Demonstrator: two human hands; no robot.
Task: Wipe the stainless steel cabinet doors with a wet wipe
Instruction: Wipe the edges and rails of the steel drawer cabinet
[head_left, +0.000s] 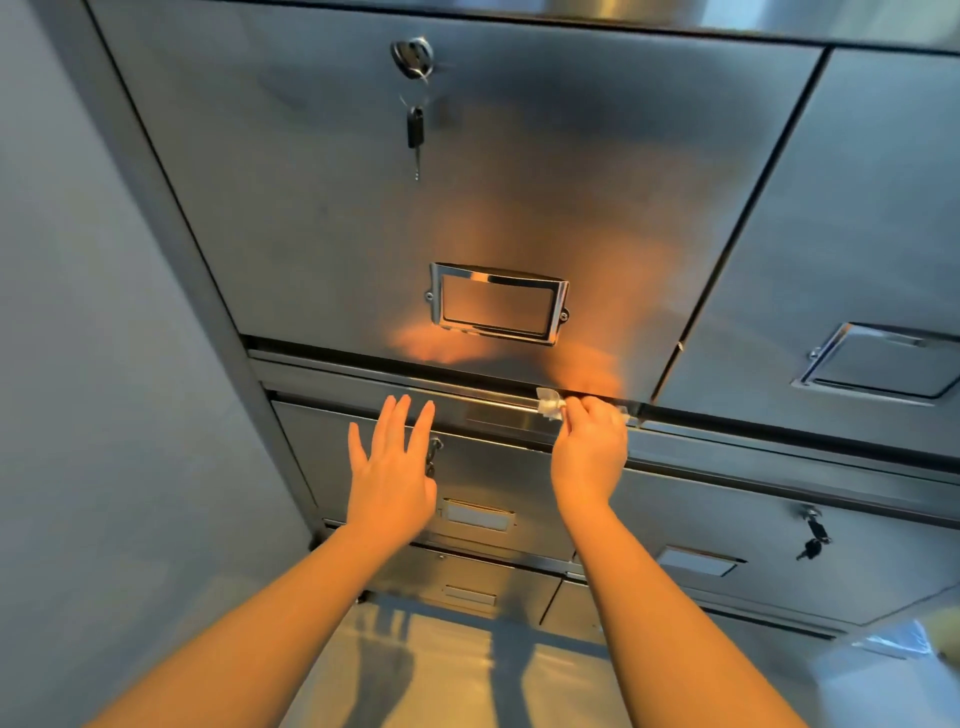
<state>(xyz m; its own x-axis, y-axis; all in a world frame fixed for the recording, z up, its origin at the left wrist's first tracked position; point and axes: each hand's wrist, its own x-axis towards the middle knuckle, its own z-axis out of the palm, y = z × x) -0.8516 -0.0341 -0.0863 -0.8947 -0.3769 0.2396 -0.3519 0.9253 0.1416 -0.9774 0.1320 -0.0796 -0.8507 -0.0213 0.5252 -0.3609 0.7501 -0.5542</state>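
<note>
The right hand (589, 452) pinched a small, bunched wet wipe (550, 404) between thumb and fingertips, its grip closed on the wipe's trailing end. The wipe lay pressed against the bright horizontal rail (488, 402) at the top edge of the lower cabinet door (498, 478), directly below the large upper door (467, 208). The left hand (392, 470) was spread, fingers straight and apart, held flat at the face of the lower door near its lock; actual contact could not be confirmed.

Assessment of handling: the wipe appeared thin, soft and limp, of negligible weight, and likely damp and somewhat slippery against polished steel. Folded into a wad, it would concentrate pressure along the narrow rail; opened out under flat fingers, it would better suit the broad panels. A hold at the bunched end, as observed, seemed adequate, though a loose pinch might let it slide free.

The doors appeared rigid and smooth. Snag points were noted: the label holder (497, 304) and the hanging keys (415, 135) in the upper lock (413, 54).
</note>
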